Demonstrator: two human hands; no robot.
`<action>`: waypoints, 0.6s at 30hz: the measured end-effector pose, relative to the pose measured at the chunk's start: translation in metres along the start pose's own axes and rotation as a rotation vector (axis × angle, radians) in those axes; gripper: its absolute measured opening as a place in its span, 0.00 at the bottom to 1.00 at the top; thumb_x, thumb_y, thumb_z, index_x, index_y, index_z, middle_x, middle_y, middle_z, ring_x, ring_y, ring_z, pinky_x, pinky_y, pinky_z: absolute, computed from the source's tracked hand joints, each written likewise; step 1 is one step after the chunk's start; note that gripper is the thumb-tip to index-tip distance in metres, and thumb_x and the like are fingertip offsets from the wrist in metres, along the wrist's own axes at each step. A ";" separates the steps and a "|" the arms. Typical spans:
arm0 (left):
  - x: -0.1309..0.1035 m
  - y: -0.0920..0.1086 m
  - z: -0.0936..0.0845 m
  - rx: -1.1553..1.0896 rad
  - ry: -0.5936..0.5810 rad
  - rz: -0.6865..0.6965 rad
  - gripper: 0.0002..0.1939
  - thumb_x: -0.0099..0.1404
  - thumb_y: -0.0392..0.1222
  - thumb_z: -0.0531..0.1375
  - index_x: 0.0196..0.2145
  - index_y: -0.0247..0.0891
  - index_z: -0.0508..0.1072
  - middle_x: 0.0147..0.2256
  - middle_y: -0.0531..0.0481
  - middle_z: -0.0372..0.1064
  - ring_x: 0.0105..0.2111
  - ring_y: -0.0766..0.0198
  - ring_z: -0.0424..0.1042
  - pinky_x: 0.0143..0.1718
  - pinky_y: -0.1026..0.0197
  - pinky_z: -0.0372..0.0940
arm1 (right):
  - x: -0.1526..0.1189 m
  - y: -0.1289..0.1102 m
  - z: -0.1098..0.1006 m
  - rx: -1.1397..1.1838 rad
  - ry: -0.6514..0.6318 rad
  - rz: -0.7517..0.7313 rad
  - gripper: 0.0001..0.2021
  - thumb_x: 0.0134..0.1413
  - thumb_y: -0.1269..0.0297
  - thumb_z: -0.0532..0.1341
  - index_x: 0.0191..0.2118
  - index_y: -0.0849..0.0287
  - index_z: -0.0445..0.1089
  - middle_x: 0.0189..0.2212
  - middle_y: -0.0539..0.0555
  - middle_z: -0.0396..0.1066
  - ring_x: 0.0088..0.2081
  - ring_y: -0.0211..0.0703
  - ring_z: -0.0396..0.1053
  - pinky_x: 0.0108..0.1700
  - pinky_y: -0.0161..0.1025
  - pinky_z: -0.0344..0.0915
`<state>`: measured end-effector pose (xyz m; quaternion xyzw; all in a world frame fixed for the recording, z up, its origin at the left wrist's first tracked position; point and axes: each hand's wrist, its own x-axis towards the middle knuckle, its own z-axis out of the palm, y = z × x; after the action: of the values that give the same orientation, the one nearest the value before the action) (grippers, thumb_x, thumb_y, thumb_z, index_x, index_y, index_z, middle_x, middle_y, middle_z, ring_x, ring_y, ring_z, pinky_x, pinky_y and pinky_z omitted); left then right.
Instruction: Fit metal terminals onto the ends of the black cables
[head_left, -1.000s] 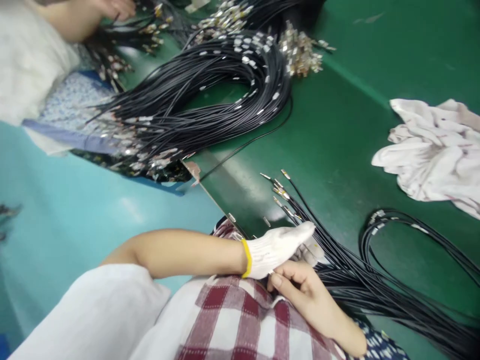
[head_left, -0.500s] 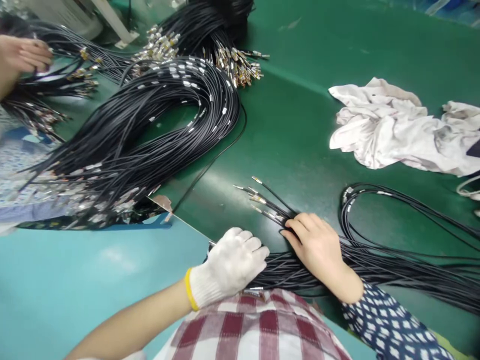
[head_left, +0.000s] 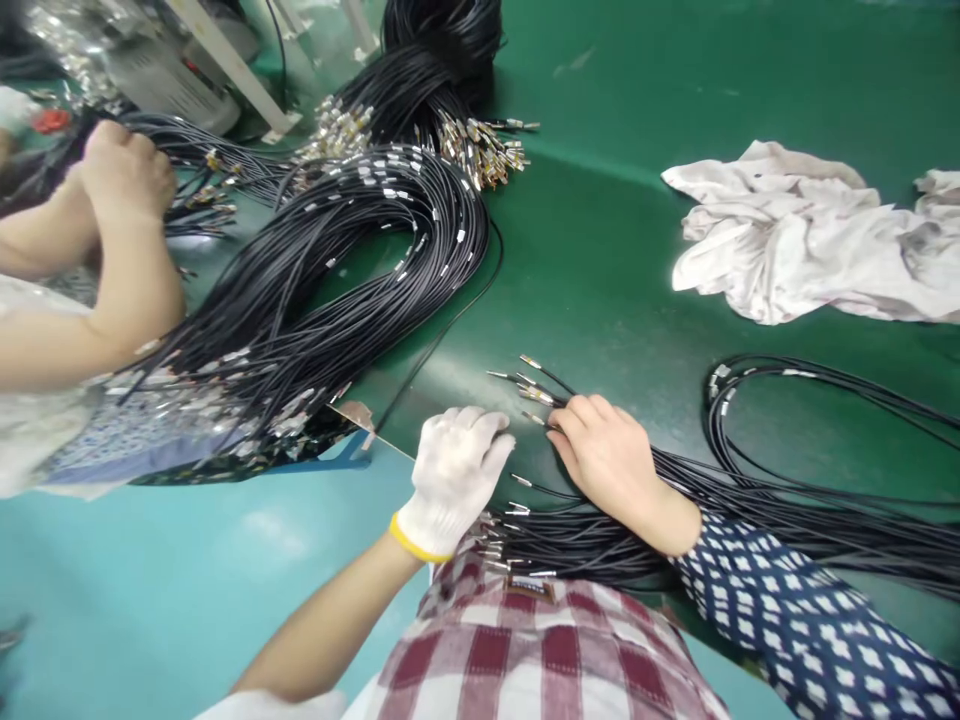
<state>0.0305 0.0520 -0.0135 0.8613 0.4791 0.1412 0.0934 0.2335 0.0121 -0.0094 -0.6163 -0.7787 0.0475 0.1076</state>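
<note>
My left hand [head_left: 459,470], in a white knit glove with a yellow cuff, is over the table edge, left of the cable ends. Its fingers are loosely bent, the thumb a little apart, and nothing shows between them. My bare right hand [head_left: 606,455] is closed over a few thin black cables, whose metal-tipped ends [head_left: 536,393] stick out past its fingertips to the left. Below both hands a thicker bundle of black cables [head_left: 592,545] lies along the front edge, its silvery ends against my checked apron [head_left: 517,640]. My right palm and undersides of the fingers are hidden.
A large looped bundle of black cables [head_left: 360,290] with white tags lies at the left. Another cable pile [head_left: 442,80] is behind it. A co-worker's arms [head_left: 135,270] reach in at far left. A crumpled white cloth [head_left: 795,235] lies right; a cable loop [head_left: 720,400] curves below it.
My left hand has lifted off the front bundle and moved up and slightly left, uncovering its cable ends. My right hand has shifted slightly up and left. The co-worker's arms have come further into view.
</note>
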 end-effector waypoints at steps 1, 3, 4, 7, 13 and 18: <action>0.000 0.001 0.000 -0.013 0.006 0.001 0.06 0.70 0.39 0.57 0.40 0.39 0.74 0.39 0.47 0.76 0.40 0.55 0.73 0.45 0.52 0.60 | 0.002 0.000 0.000 0.009 -0.006 0.000 0.07 0.66 0.67 0.60 0.36 0.60 0.74 0.34 0.55 0.73 0.38 0.48 0.65 0.37 0.42 0.56; 0.000 0.003 -0.001 -0.037 0.001 0.009 0.07 0.70 0.40 0.58 0.44 0.39 0.73 0.42 0.46 0.76 0.42 0.54 0.72 0.46 0.52 0.60 | 0.004 0.000 -0.001 0.029 -0.010 -0.004 0.08 0.66 0.68 0.59 0.35 0.60 0.73 0.34 0.55 0.72 0.37 0.47 0.65 0.37 0.42 0.57; 0.000 0.005 -0.002 -0.039 -0.011 0.020 0.09 0.70 0.41 0.58 0.46 0.40 0.73 0.44 0.46 0.76 0.44 0.53 0.72 0.47 0.51 0.60 | 0.004 0.000 0.000 0.032 -0.010 -0.006 0.08 0.67 0.68 0.59 0.36 0.60 0.73 0.35 0.55 0.73 0.38 0.48 0.65 0.37 0.42 0.57; 0.004 0.008 -0.001 0.013 -0.060 0.045 0.15 0.69 0.42 0.58 0.52 0.40 0.71 0.49 0.44 0.73 0.48 0.50 0.70 0.49 0.49 0.60 | 0.004 0.000 0.001 0.008 -0.013 0.001 0.06 0.66 0.66 0.60 0.41 0.60 0.74 0.37 0.57 0.72 0.39 0.49 0.64 0.38 0.43 0.58; 0.007 0.007 -0.001 -0.069 -0.041 0.047 0.12 0.71 0.42 0.56 0.49 0.39 0.73 0.48 0.44 0.73 0.49 0.51 0.69 0.50 0.51 0.60 | 0.003 -0.003 -0.004 0.220 0.008 -0.016 0.09 0.68 0.67 0.56 0.39 0.59 0.73 0.39 0.57 0.71 0.40 0.48 0.64 0.41 0.42 0.62; 0.003 0.009 -0.006 -0.198 -0.052 0.075 0.13 0.73 0.40 0.51 0.34 0.39 0.73 0.37 0.47 0.73 0.39 0.56 0.69 0.45 0.53 0.61 | -0.006 0.001 -0.012 0.424 0.013 -0.073 0.10 0.69 0.67 0.55 0.40 0.59 0.73 0.40 0.57 0.72 0.41 0.47 0.67 0.44 0.43 0.64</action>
<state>0.0373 0.0504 -0.0049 0.8685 0.4278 0.1688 0.1848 0.2384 0.0056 0.0013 -0.5515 -0.7725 0.2022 0.2413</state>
